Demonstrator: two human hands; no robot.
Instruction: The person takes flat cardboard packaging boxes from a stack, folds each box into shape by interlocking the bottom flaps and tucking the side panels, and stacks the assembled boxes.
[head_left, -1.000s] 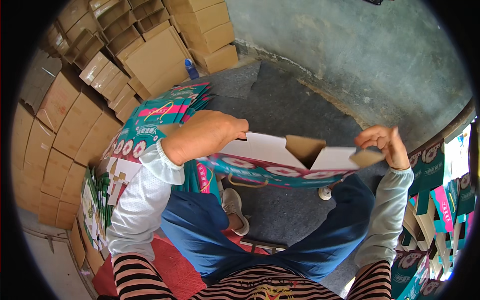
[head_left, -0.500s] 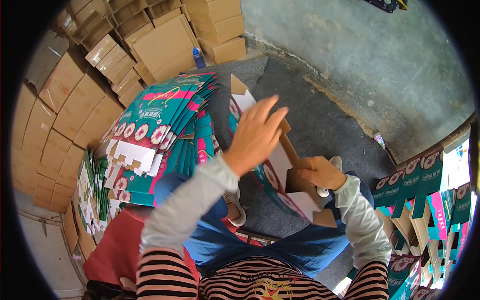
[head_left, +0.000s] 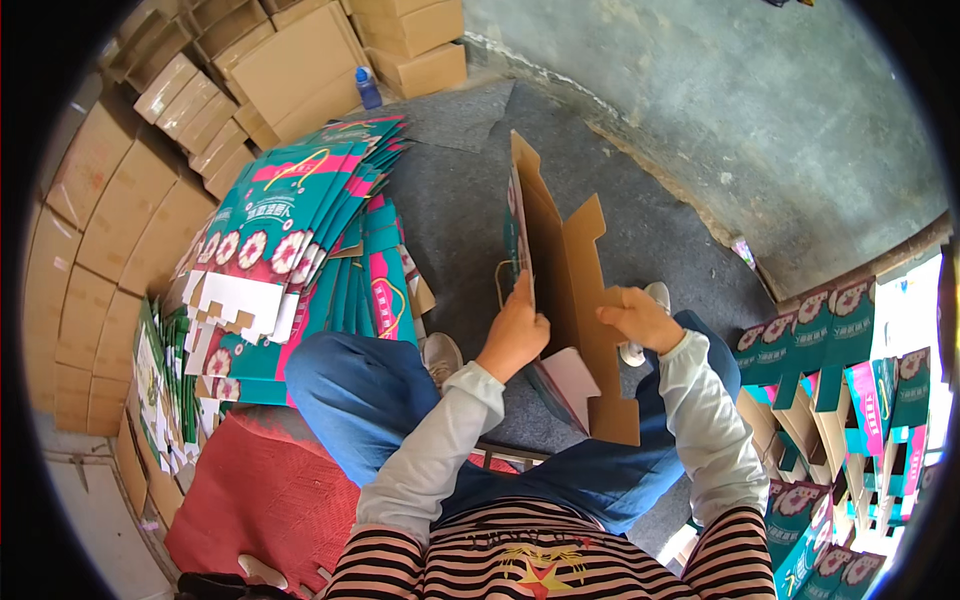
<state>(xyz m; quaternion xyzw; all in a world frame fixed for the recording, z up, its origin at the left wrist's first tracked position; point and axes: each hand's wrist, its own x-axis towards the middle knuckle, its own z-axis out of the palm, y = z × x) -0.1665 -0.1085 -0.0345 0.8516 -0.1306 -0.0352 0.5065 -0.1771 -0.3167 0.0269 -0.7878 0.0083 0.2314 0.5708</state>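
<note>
A printed teal gift carton stands between my knees, its plain brown inside facing up and its end flaps loose. My left hand is closed on the left wall, near a thin cord handle. On the right wall my right hand has a grip, thumb over the brown inner face and the other fingers partly hidden. A pale pinkish-white flap folds inward at the near end. To my left lies a tall pile of flat teal cartons with pink bands, flower pictures and cord handles.
Brown cardboard boxes are stacked along the left and back, with a blue bottle beside them. Opened teal cartons stand at the right. A concrete wall bounds the far right. Red cloth lies at my left.
My left hand has come down from above the carton onto its left wall. The carton's walls have spread, showing more brown inside. My right hand keeps its place on the right wall.
</note>
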